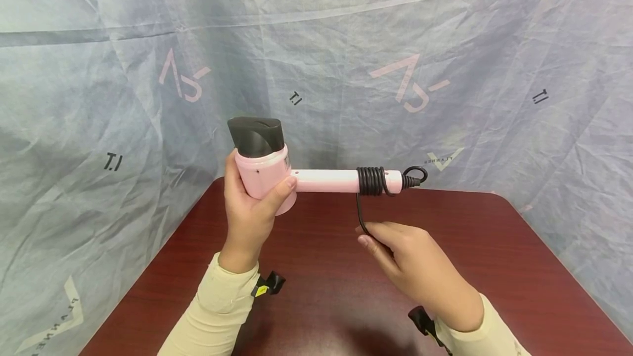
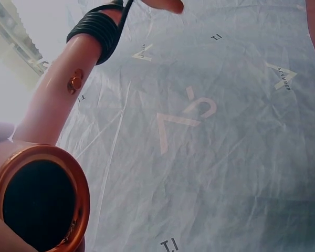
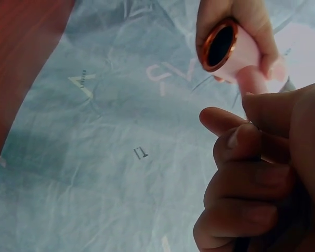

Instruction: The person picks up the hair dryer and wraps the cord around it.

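My left hand [image 1: 249, 213] grips a pink hair dryer [image 1: 323, 181] around its barrel, thumb near the handle's base. Its black flat nozzle [image 1: 256, 137] points up, and the handle lies level toward the right. Several turns of black cord [image 1: 371, 181] are wound round the handle's far end. A loose length runs down from the coil to my right hand [image 1: 412, 262], which pinches it between thumb and fingers. In the left wrist view the coil [image 2: 92, 34] and a slide switch [image 2: 75, 82] show on the handle. The right wrist view shows the dryer's copper-rimmed end [image 3: 220, 46] beyond curled fingers.
A dark red-brown table [image 1: 316, 268] lies beneath both hands. Grey-blue cloth [image 1: 326, 70] with printed logos hangs behind it and along both sides. Black straps with small devices [image 1: 269, 283] sit at the wrists over cream sleeves [image 1: 212, 312].
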`<state>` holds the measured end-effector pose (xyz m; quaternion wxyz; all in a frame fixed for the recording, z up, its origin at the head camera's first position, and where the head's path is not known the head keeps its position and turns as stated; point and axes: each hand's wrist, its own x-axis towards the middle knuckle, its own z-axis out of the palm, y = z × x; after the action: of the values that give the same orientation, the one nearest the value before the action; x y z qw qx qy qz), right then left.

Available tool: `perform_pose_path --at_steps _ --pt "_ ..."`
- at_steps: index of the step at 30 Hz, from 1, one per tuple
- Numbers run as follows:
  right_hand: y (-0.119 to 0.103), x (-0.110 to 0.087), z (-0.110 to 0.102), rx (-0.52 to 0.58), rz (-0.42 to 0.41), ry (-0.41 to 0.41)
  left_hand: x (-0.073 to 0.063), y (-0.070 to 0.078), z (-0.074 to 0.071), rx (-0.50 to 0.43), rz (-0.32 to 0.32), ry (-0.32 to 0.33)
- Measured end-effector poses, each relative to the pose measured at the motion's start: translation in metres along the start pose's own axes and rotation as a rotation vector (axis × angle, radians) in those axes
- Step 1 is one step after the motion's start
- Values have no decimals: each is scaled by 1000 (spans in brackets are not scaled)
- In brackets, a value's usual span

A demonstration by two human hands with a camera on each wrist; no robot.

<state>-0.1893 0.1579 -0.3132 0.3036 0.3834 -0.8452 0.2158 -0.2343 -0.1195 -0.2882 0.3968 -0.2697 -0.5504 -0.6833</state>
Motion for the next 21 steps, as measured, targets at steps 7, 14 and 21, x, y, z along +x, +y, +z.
perform_pose_path --at_steps 7,14,21 --pt "-9 -3 -9 9 -43 27 -1 2 1 13 -18 19" --pt "-15 -4 -17 -4 -82 59 -2 5 3 19 -26 16" --pt "-21 -2 -23 -23 -153 132 -3 20 13 58 11 18"
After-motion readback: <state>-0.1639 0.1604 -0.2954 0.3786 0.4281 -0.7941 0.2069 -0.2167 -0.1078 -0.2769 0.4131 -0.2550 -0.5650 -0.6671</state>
